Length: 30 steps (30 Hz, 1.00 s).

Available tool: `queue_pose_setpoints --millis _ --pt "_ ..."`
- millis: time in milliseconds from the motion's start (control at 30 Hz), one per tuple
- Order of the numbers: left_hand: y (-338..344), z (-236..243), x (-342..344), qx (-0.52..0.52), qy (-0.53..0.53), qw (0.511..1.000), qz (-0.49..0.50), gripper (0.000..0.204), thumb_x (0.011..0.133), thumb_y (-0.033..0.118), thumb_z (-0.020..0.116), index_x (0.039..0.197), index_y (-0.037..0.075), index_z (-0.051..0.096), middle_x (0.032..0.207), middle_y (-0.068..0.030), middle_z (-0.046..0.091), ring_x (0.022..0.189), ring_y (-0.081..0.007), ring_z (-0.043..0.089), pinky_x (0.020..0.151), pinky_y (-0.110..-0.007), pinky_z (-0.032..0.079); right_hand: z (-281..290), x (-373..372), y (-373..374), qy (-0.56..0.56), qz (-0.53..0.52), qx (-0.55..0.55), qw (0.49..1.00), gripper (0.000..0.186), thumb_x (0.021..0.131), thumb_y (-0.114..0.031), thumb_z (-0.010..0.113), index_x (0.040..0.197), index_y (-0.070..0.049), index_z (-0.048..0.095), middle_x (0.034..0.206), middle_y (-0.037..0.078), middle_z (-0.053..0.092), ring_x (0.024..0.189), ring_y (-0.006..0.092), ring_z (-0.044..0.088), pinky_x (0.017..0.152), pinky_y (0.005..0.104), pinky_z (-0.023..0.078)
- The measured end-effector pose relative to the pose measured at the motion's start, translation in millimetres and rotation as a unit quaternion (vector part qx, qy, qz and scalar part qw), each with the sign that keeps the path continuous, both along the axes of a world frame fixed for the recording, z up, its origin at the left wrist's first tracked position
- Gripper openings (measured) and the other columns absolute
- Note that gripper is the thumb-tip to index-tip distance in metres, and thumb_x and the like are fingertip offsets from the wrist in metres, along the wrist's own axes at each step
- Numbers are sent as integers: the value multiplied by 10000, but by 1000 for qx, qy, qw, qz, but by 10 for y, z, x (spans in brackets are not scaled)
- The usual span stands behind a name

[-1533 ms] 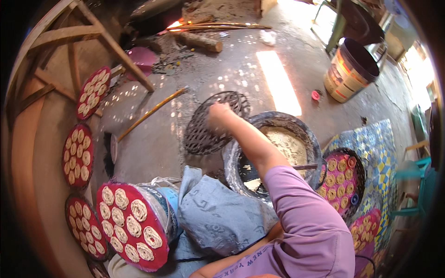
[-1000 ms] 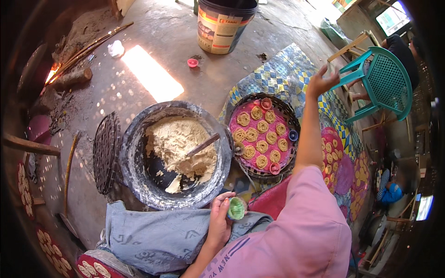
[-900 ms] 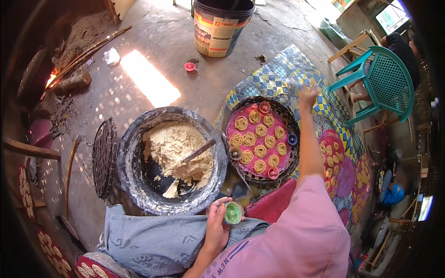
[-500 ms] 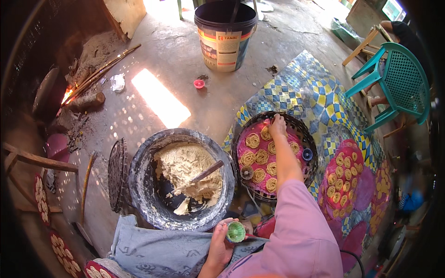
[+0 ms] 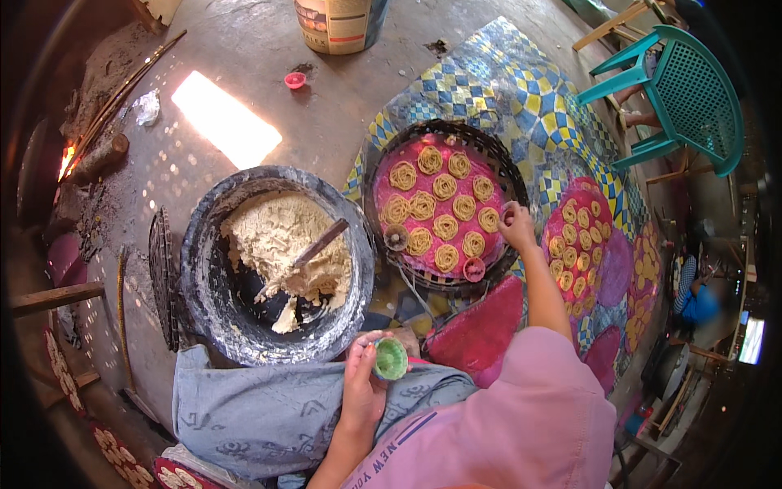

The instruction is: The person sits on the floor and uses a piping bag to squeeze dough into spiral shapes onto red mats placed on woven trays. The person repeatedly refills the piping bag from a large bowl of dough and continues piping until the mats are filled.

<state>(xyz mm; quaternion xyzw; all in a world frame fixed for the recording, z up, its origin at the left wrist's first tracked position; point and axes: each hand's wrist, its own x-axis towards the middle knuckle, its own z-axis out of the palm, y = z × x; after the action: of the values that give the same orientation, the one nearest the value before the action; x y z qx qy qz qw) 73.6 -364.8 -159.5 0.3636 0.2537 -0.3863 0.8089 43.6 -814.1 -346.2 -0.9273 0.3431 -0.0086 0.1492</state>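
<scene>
My left hand (image 5: pixel 362 379) holds a small green fluted cup (image 5: pixel 392 359) above my lap, with its mouth up. At the right rim of a round dark woven basket (image 5: pixel 379 140), my right hand (image 5: pixel 518 226) has its fingers pinched around a small dark cup (image 5: pixel 509 218), mostly hidden by them. A pink cloth (image 5: pixel 393 159) lines the basket. On it lie several coiled dough rosettes (image 5: pixel 445 187), along with a grey-brown cup (image 5: pixel 396 237) and a pink cup (image 5: pixel 474 269) near the front edge.
A large dark basin (image 5: pixel 199 306) holds pale dough (image 5: pixel 273 228) with a wooden stick (image 5: pixel 322 243) in it. More rosettes lie on a pink round mat (image 5: pixel 575 244) to the right. A green plastic chair (image 5: pixel 700 98) stands far right; a fire (image 5: pixel 67 159) burns far left.
My right hand has moved from the basket's far side to its right rim, onto the small cup there. My left hand still holds the green cup. The view has shifted.
</scene>
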Motion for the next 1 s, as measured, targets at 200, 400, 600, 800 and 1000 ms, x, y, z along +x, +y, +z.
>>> queue_pose_setpoints --millis 200,400,600,800,1000 --pt "34 -18 -41 1 -27 1000 -3 369 983 324 508 1245 68 464 1242 -114 546 1027 -238 613 801 -454 585 278 -351 1192 102 117 124 980 474 721 -206 734 1130 -35 563 1037 228 563 999 388 578 889 426 490" --pt "139 -69 -156 25 -27 999 41 428 993 354 498 1295 65 405 1222 -121 557 1001 -250 632 804 -448 588 200 342 1641 -42 218 162 961 510 732 -189 715 1193 -47 549 1106 195 546 1032 376 552 908 412 474" --pt "197 -90 -174 18 -33 995 91 448 1002 367 476 1314 53 403 1159 -122 597 1035 -284 637 818 -440 579 -237 1074 2019 -29 353 109 929 570 694 -198 746 1219 -88 552 1153 192 542 1125 367 526 979 434 445" --pt "241 -60 -147 0 -42 994 97 409 1016 308 459 1344 81 368 1225 -106 555 1088 -258 610 885 -442 546 357 1223 1898 -7 275 274 921 525 694 -164 772 1155 -48 549 1056 143 590 989 277 609 873 366 503" --pt "197 -66 -122 -22 -20 996 79 539 990 448 467 1405 127 340 1308 -83 517 1168 -224 553 960 -446 499 2020 728 2457 5 355 592 723 476 775 -119 765 1190 -56 542 999 58 635 972 128 601 826 314 518"
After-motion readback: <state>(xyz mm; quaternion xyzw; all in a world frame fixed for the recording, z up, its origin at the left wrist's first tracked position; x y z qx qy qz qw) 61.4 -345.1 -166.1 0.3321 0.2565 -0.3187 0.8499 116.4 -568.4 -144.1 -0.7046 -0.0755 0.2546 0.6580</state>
